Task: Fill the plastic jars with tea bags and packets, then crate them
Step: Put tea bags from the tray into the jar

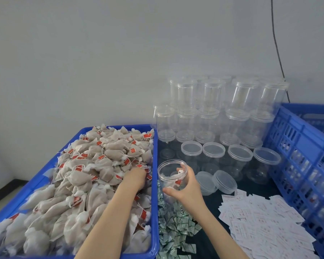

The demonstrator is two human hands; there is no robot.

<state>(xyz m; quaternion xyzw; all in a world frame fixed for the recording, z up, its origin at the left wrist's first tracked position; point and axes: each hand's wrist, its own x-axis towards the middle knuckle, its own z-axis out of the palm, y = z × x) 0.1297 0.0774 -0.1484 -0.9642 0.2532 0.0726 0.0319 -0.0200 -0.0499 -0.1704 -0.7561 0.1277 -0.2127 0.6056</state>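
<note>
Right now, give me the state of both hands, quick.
Left hand: dug into the tea bags in the blue tray; its fingers are hidden, so cannot be told.
Right hand: holding the open jar.

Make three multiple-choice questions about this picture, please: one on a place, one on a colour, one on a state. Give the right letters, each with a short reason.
1. Where do the white paper packets lie?
A. in the tray of tea bags
B. on the dark table, right of the held jar
C. inside a closed jar

2. What colour is the tray that holds the tea bags?
A. blue
B. green
C. grey

3. What state is the jar in the right hand?
A. closed with a lid
B. open and empty
C. open, a few tea bags inside

Answers: 1 B, they are spread on the table beside the crate. 2 A, its rim is blue. 3 C, it has no lid and red tags show inside.
</note>
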